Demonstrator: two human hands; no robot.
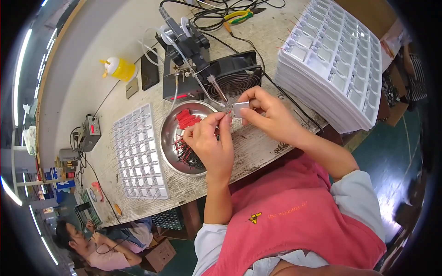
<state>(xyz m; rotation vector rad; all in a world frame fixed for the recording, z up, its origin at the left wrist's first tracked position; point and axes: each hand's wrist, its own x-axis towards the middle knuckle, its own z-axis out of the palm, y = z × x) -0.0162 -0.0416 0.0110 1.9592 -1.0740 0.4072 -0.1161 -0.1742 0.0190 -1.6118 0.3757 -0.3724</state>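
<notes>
Hands meet under soldering tip (pixel 216 87): right hand (pixel 269 115) fingers pinch small metal part (pixel 240 109). Left hand (pixel 209 140) fingers pinch red wire (pixel 227 115), steel bowl (pixel 171 133) at 9 o'clock.

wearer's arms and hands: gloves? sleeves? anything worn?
No gloves: the left hand and the right hand are bare, with no rings, watch or bands in view. Forearms are bare to about the elbow, where loose pale grey-white sleeves end. Over the torso is a pink-red apron or vest with a small yellow butterfly mark and a short line of yellow lettering.
</notes>
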